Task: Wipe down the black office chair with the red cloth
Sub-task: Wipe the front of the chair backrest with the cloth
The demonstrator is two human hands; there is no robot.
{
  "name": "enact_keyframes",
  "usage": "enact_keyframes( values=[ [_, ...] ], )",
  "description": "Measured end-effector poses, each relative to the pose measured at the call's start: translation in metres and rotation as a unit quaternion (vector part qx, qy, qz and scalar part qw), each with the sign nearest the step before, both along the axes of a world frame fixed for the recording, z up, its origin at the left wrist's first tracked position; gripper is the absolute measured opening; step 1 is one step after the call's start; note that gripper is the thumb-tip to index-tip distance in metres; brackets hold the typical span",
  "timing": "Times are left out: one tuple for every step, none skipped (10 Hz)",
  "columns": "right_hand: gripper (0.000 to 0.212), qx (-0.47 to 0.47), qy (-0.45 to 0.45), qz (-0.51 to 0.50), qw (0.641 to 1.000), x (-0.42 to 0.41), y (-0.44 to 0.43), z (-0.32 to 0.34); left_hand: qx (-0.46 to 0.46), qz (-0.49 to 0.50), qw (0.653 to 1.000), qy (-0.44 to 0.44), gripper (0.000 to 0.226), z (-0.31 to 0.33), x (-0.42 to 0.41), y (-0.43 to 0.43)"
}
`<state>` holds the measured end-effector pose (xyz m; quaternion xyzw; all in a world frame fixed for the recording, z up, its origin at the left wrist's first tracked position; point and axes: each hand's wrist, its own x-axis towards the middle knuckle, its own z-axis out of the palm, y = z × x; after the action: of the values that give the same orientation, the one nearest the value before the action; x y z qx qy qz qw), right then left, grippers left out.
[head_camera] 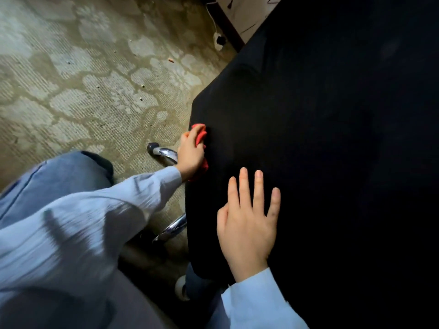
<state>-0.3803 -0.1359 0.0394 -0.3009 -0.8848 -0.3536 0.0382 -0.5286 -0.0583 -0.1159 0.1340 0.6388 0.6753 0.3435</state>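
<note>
Black office chair: left hand gripping red cloth at edge; right hand flat, fingers straight. Crumb-strewn patterned carpet left of fingers.

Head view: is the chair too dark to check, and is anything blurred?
Head view: the chair is nearly featureless black, so dirt cannot be judged; the left sleeve is motion-blurred; the cloth in the left hand and the flat right hand read clearly.
</note>
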Motion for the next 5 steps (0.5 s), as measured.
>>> enact_keyframes(
  values=[
    [0.051,-0.016,0.052,0.035,0.998,-0.007,-0.001,0.004,0.028,0.020,0.999,0.042,0.052,0.031,0.015,-0.007],
    [0.050,-0.023,0.076,0.063,0.995,-0.014,-0.004,0.012,0.124,0.011,0.985,0.122,0.052,0.076,0.021,-0.011],
    [0.049,-0.042,0.078,0.067,0.994,-0.016,-0.004,0.011,0.167,0.029,0.965,0.198,0.054,0.099,0.023,-0.010],
    [0.049,-0.055,0.047,0.054,0.996,-0.012,-0.003,0.010,0.125,0.044,0.968,0.211,0.060,0.074,0.015,-0.004],
    [0.050,-0.069,0.029,0.035,0.997,-0.010,-0.003,0.008,0.047,0.044,0.990,0.124,0.059,0.029,0.009,0.000]
  ],
)
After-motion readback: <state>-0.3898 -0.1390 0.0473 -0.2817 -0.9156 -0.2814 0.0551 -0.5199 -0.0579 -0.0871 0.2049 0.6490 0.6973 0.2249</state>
